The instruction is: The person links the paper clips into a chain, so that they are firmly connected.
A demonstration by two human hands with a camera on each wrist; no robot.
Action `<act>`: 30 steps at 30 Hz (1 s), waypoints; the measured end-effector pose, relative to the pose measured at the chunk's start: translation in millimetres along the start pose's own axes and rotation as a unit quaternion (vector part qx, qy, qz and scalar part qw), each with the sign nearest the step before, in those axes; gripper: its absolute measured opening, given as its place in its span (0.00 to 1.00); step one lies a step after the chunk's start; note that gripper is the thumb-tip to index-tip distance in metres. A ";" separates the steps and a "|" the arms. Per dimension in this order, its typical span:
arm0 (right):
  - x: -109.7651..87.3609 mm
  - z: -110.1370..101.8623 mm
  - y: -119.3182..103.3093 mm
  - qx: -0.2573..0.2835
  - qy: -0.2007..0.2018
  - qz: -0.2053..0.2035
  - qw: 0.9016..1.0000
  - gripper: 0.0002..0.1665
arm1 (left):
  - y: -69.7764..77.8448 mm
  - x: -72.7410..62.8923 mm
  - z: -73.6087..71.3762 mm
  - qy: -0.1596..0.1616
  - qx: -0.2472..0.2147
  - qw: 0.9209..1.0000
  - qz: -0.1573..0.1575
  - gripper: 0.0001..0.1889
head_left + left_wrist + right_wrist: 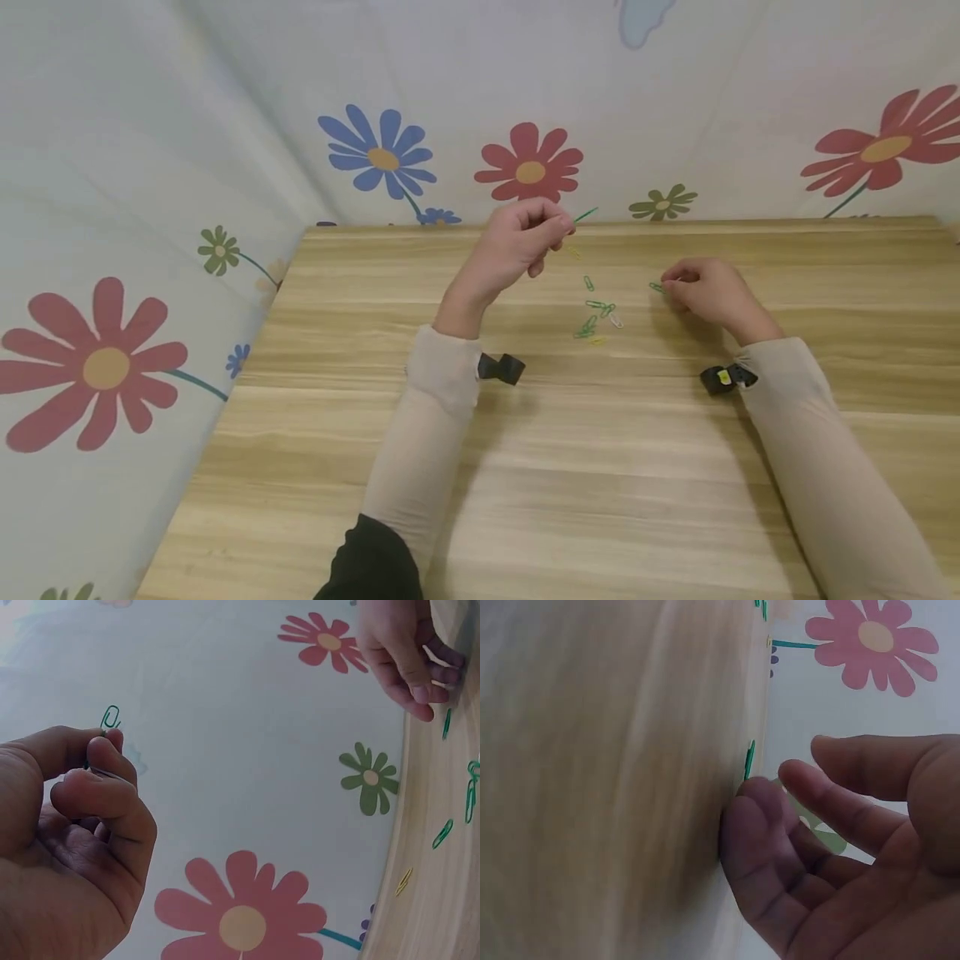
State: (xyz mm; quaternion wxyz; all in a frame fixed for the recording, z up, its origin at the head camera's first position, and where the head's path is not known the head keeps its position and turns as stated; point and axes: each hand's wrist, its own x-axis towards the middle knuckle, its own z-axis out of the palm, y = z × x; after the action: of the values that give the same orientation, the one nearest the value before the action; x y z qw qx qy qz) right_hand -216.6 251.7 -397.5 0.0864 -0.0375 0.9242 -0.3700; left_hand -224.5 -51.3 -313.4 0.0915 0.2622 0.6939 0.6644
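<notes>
Raised over the far side of the table, my left hand (517, 242) pinches a green paper clip (112, 717) between thumb and fingertips, and most of the clip sticks out. A thin pale line shows between its fingers in the left wrist view. My right hand (708, 292) rests low at the tabletop, its thumb and forefinger apart in the right wrist view. A green paper clip (749, 760) lies right at its fingertips. Between the hands lie several green paper clips (588, 329), a white clip (616, 321) and a yellow clip (596, 340). Another yellow clip (573, 251) lies farther back.
The wooden table (600, 467) ends at a white wall covering (247, 50) printed with flowers. Black straps (502, 368) with small mounts sit at both wrists over beige sleeves (420, 433). A lone green clip (588, 283) lies behind the scattered group.
</notes>
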 end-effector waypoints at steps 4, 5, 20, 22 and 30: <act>1.6 8.0 -8.3 0.012 -0.018 -0.004 1.000 0.18 | 1.7 -1.1 -7.5 0.026 0.000 1.000 0.008 0.07; 2.3 12.0 -11.7 0.006 -0.025 -0.009 1.000 0.17 | 1.9 -1.5 -8.5 0.030 0.001 1.000 0.007 0.07; -7.8 41.3 -35.1 -0.139 -0.073 -0.089 0.984 0.10 | 2.7 0.8 -2.7 0.014 0.030 0.999 0.008 0.07; -9.9 37.1 -37.1 -0.077 -0.072 -0.090 0.990 0.07 | 2.1 -0.8 -1.5 0.012 0.043 0.999 0.011 0.07; -34.5 4.3 -78.4 0.275 -0.016 -0.118 0.954 0.13 | 7.2 -3.3 3.6 -0.002 -0.028 0.998 0.050 0.08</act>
State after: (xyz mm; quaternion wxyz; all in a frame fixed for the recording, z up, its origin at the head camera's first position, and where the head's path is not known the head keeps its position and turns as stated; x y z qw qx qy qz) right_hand -181.5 196.7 -341.9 0.0638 -0.1274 0.7741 -0.6168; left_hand -218.3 -49.9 -307.5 0.0669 0.2949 0.6611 0.6867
